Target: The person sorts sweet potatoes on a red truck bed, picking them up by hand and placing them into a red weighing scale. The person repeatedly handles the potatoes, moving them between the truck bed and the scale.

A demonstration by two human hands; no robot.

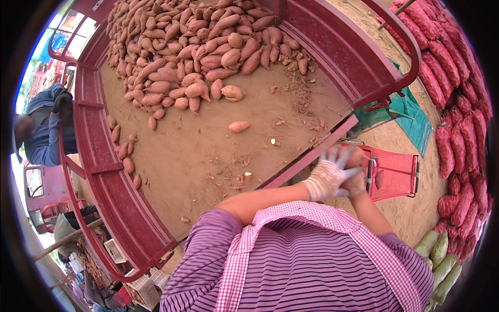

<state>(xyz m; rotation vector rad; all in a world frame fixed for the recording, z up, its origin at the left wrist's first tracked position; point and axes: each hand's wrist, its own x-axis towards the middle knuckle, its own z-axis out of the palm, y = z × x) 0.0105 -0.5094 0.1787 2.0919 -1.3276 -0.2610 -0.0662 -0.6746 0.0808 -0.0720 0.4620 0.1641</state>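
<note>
My left hand (329, 175), in a pale work glove with grey fingertips, reaches over the lowered edge of a red metal cargo bed (308, 152). Its fingers rest against reddish sweet potatoes (355, 158). My right hand (354, 182), gloved too, is close beside and partly under it, largely hidden; its grip cannot be made out. Both are next to a red mesh bag (393, 175) on a dark frame, with a sweet potato (379, 178) showing at its mouth. A big heap of sweet potatoes (187, 50) fills the far part of the bed, and a single one (239, 126) lies apart.
Filled red mesh sacks (448, 66) are stacked at the right, pale green sacks (440, 253) below them. A green sheet (413, 117) lies by the bed's corner. A person in blue (48, 128) leans at the left rail (68, 171). Plastic crates (144, 288) stand lower left.
</note>
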